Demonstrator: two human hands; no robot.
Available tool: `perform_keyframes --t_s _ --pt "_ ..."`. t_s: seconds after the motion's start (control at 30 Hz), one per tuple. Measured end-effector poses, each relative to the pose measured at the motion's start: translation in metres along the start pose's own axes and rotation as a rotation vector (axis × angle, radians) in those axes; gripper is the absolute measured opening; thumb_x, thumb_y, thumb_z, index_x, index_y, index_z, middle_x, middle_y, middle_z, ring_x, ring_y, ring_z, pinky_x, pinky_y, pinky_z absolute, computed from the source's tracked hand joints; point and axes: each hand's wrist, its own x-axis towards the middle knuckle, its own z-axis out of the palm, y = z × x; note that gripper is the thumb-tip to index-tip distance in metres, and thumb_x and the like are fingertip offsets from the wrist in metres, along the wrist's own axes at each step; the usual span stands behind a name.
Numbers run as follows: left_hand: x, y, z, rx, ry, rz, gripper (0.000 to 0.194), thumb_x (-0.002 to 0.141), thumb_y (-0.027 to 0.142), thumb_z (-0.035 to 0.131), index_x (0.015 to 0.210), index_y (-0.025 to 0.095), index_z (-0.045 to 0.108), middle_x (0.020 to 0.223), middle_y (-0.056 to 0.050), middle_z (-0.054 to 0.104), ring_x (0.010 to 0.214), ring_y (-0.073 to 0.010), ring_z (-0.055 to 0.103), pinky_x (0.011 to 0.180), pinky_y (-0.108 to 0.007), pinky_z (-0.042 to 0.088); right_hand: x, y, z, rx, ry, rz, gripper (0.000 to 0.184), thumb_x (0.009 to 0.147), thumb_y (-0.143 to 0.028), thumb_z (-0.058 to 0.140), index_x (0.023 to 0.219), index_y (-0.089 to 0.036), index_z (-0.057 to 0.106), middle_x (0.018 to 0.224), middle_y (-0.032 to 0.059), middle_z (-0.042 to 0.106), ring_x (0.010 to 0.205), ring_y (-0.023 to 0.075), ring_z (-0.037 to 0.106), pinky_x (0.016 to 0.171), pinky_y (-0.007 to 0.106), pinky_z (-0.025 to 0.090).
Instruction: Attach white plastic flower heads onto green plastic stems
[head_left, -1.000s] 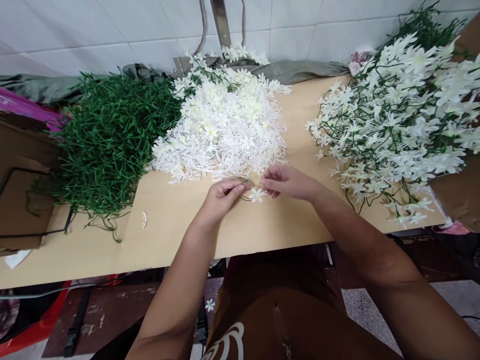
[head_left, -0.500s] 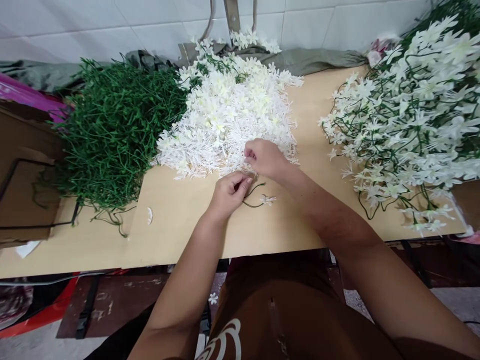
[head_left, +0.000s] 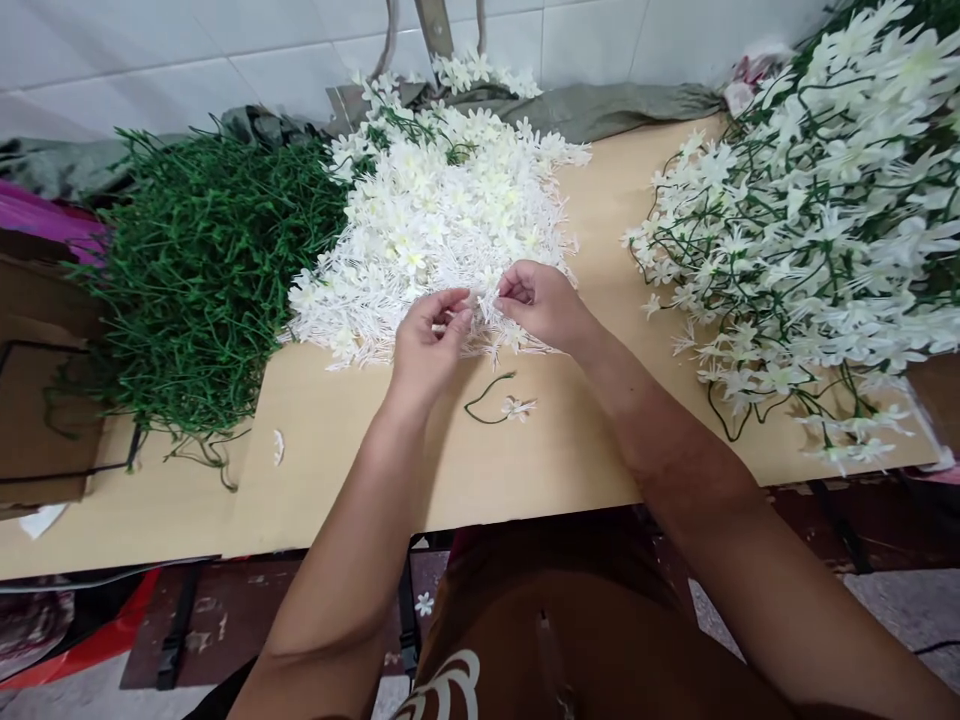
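Note:
A heap of loose white artificial flower heads [head_left: 442, 225] lies mid-table. At its near edge my left hand [head_left: 429, 345] and my right hand [head_left: 541, 305] are both pinched on white flower pieces, fingertips close together. Just below them a green stem with one white flower on it [head_left: 499, 398] lies loose on the wooden table [head_left: 570, 450]. A mound of bare green stems [head_left: 202, 270] sits to the left. Finished stems with white flowers [head_left: 817, 230] are piled on the right.
A single white petal [head_left: 278, 446] lies on the table near the left. Brown cardboard [head_left: 45, 400] sits at the far left, with grey cloth [head_left: 600, 100] along the tiled wall. The table's near edge runs just in front of my lap.
My left hand let go of the green stem with its flower, which now lies on the table, and rose to the white heap. Both hands now pinch flower pieces together.

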Motion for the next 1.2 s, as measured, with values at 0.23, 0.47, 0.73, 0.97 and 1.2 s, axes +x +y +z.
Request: perform_keyframes --t_s 0.23,0.47,0.73,0.97,1.2 --pt "0.008 -0.011 0.023 -0.109 -0.039 -0.067 0.025 0.069 0.038 0.077 0.082 0.017 0.069 0.07 -0.001 0.062 0.059 -0.0102 0.052 0.057 -0.023 0.041 0.001 0.002 0.001 0.102 0.011 -0.017 0.015 0.076 -0.008 0.06 0.071 -0.018 0.049 0.067 -0.0046 0.05 0.061 0.0078 0.048 0.063 0.026 0.043" --pt "0.011 -0.013 0.007 0.132 0.097 0.132 0.012 0.077 0.024 0.068 0.088 0.019 0.067 0.088 -0.003 0.06 0.074 -0.0125 0.055 0.065 -0.025 0.044 0.002 0.006 0.002 0.2 0.126 -0.035 0.018 0.078 -0.008 0.059 0.068 -0.018 0.049 0.068 -0.0037 0.051 0.063 0.0073 0.046 0.063 0.025 0.04" --pt "0.007 -0.013 0.011 0.256 0.001 0.392 0.017 0.085 0.029 0.063 0.098 0.021 0.069 0.095 -0.005 0.061 0.082 -0.0156 0.058 0.073 -0.03 0.048 0.003 0.008 0.006 0.324 0.142 -0.034 0.019 0.075 -0.008 0.061 0.07 -0.02 0.046 0.059 -0.0071 0.048 0.055 0.0056 0.041 0.055 0.022 0.035" --pt "0.02 -0.015 0.019 0.452 0.076 0.327 0.023 0.079 0.02 0.066 0.101 0.024 0.071 0.1 -0.008 0.057 0.1 -0.025 0.054 0.094 -0.042 0.04 0.006 0.007 0.007 0.255 0.221 0.006 0.016 0.078 -0.005 0.052 0.073 -0.02 0.048 0.062 -0.0064 0.047 0.056 0.0058 0.044 0.054 0.021 0.038" --pt "0.04 -0.005 0.037 0.531 0.056 0.243 0.008 0.073 0.016 0.07 0.075 0.024 0.067 0.092 -0.008 0.058 0.104 -0.0314 0.049 0.101 -0.049 0.032 0.004 0.004 0.0 0.157 0.267 -0.058 0.008 0.082 -0.013 0.055 0.078 -0.019 0.052 0.068 -0.0047 0.049 0.064 0.0075 0.048 0.065 0.023 0.044"
